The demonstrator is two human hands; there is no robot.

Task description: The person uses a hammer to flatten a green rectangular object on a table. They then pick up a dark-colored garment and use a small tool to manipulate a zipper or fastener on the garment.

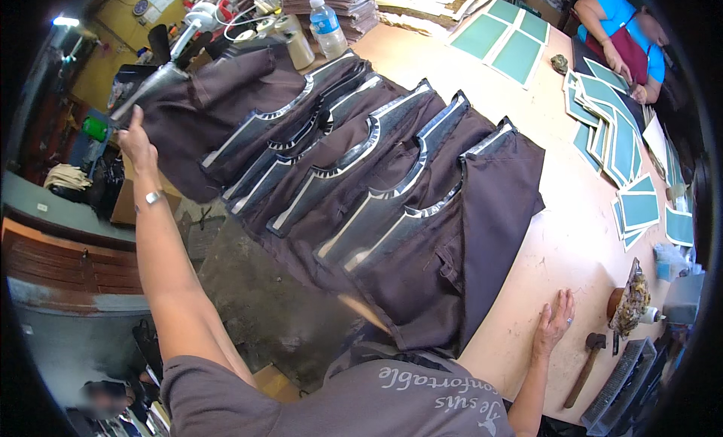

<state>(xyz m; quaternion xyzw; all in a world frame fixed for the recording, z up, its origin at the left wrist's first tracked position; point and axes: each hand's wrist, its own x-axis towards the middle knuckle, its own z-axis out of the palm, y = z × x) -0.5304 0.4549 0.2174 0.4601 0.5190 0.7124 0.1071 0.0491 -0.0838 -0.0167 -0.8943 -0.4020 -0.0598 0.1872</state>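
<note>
Panels [501, 192] overlapped, visible curves already edged with pale strips [488, 142]; remainder indeterminable. Left hand [138, 145] at their edge, grip unclear; right hand [556, 328] spread on surface [572, 241].

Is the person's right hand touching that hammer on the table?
Apart. The head view shows the right hand resting on the table, with a strip of bare surface between it and the hammer.
</note>
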